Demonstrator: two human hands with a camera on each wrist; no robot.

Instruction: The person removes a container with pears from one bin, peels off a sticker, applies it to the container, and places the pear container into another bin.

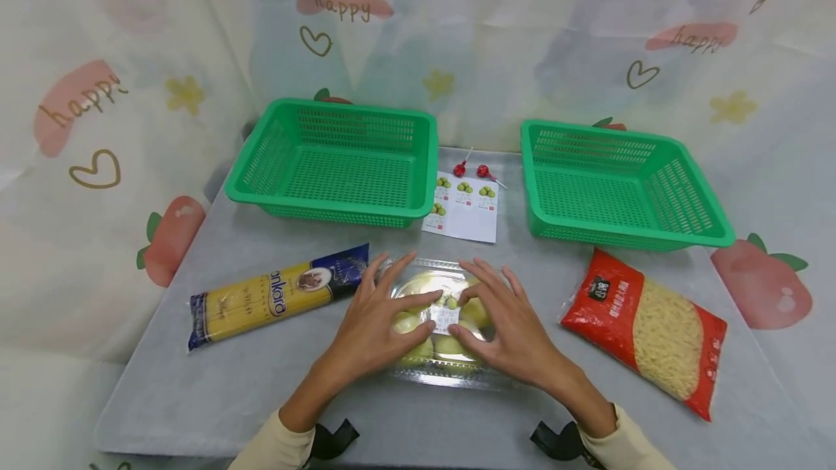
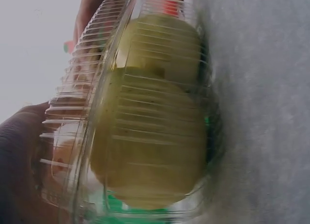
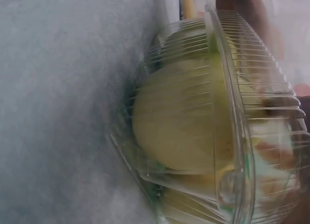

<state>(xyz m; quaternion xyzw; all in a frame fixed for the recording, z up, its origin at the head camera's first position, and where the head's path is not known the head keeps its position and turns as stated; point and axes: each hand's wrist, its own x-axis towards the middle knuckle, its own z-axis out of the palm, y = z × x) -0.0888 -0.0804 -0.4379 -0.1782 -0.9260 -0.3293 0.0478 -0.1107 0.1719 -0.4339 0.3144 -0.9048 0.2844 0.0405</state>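
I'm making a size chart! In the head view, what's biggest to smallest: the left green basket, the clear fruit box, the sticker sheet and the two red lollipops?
1. Left green basket
2. Clear fruit box, partly covered
3. Sticker sheet, partly hidden
4. Red lollipops: too alike to rank against each other

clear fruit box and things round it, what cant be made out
Label, head view: print too small to read.
Fruit, head view: partly covered by the left grip and right grip, so no sure count.
Sticker sheet, head view: upper left hidden behind the left green basket.
Left wrist view: left grip cut off by the left edge.
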